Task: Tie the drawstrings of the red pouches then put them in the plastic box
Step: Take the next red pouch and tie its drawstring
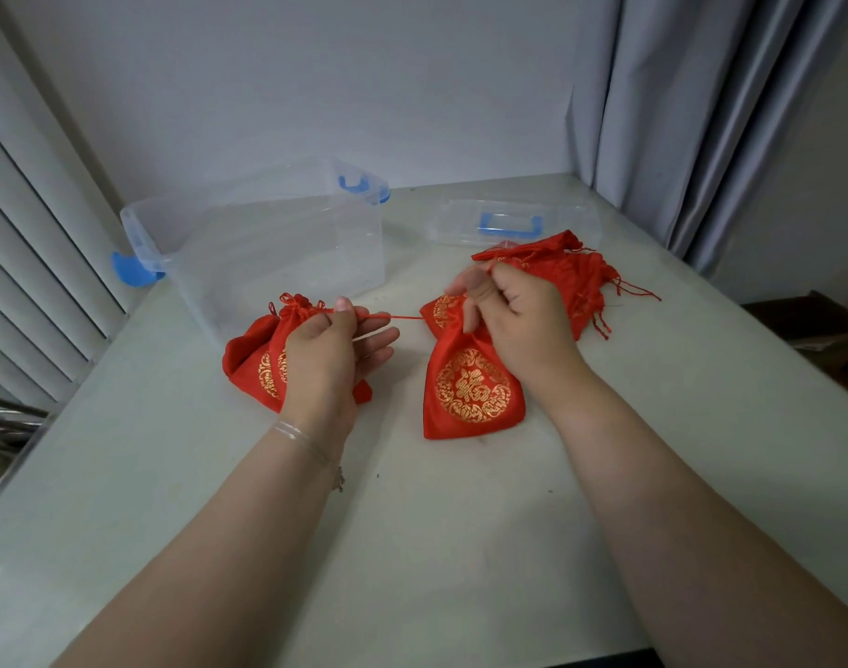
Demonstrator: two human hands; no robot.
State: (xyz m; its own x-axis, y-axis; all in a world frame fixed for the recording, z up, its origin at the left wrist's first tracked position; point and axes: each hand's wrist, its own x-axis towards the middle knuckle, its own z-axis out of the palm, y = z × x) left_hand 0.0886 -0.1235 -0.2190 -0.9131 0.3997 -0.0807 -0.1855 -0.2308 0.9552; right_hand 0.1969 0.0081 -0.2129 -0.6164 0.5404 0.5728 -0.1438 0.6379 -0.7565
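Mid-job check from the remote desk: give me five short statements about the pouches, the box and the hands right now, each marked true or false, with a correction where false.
1. The plastic box holds several red pouches. False: no pouch shows inside it.
2. The left hand pinches a red drawstring stretched toward the right hand. True.
3. The box lid is snapped onto the box. False: it lies on the table, to the right of the box.
4. A heap of red pouches lies behind the right hand. True.
5. The pouch under the right hand hangs in the air. False: it rests on the table.
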